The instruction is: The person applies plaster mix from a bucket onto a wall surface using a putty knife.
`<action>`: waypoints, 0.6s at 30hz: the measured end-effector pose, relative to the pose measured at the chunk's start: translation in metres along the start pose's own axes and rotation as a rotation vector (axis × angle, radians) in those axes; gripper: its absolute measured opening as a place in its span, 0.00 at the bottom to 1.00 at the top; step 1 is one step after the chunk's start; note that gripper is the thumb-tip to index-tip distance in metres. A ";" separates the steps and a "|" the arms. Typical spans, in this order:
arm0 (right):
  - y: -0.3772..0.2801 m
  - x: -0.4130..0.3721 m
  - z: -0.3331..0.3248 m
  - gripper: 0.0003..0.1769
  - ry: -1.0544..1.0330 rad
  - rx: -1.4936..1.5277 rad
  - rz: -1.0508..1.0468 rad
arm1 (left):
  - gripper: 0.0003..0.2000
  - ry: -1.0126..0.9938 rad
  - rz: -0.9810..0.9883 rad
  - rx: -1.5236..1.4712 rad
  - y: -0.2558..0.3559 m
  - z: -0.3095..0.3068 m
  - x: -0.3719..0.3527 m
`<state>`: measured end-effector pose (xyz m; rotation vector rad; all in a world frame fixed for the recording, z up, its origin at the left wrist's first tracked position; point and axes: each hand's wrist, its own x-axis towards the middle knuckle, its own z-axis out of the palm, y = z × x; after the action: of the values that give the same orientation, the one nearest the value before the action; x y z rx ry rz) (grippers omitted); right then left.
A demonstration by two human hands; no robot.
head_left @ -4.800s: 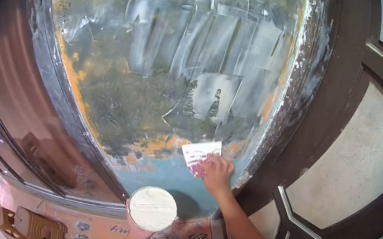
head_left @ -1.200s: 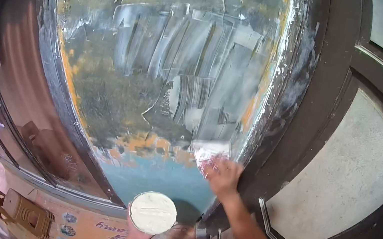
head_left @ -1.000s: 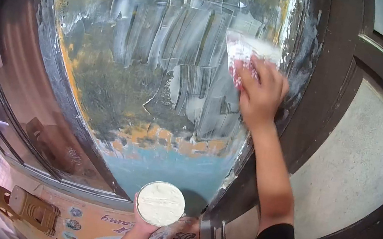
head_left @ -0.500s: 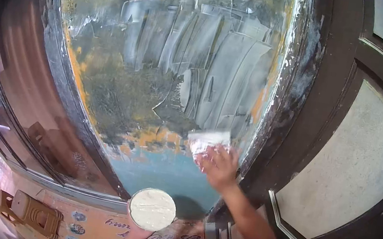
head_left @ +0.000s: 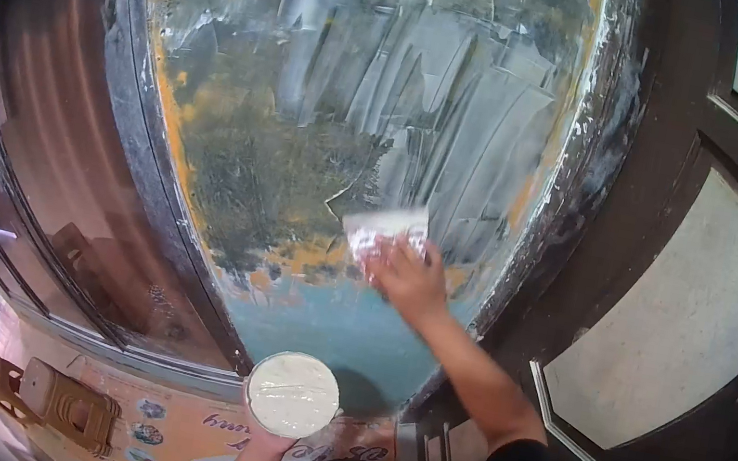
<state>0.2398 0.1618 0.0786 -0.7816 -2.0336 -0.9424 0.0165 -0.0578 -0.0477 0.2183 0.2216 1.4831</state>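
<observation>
In my right hand [head_left: 407,281] is a flat, whitish putty scraper [head_left: 386,226], its broad edge against the wall panel [head_left: 250,181]. My fingers press on the scraper's back, which is smeared white. Pale grey-white streaks of putty [head_left: 481,142] cover the panel's upper right part, over patchy dark green and orange. Low in front of me, my left hand [head_left: 268,438] holds a round tub of creamy white putty [head_left: 292,396] from beneath. Most of the left fingers are hidden under the tub.
Dark wooden framing with pale panels [head_left: 687,313] stands at the right. A brown-tinted window [head_left: 38,107] is at the left. Brown plastic stools [head_left: 62,404] sit at the lower left, beside an orange printed banner [head_left: 178,438] on the floor.
My right hand has moved the scraper up and left across the panel. The streak just left of the lower putty area looks spread thinner. The tub stays nearly in place.
</observation>
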 end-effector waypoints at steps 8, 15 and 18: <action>0.007 0.029 -0.062 0.18 0.048 0.159 -0.085 | 0.36 0.044 0.052 0.030 0.025 -0.005 -0.007; 0.083 0.239 -0.101 0.20 0.424 -0.045 -0.034 | 0.36 -0.004 -0.002 -0.047 0.036 0.000 0.004; 0.046 0.210 -0.066 0.19 0.326 -0.045 -0.068 | 0.37 0.015 0.020 -0.044 0.039 -0.011 0.002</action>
<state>0.1874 0.1768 0.2966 -0.5435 -1.7679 -1.0817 -0.0236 -0.0524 -0.0479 0.1739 0.1994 1.5081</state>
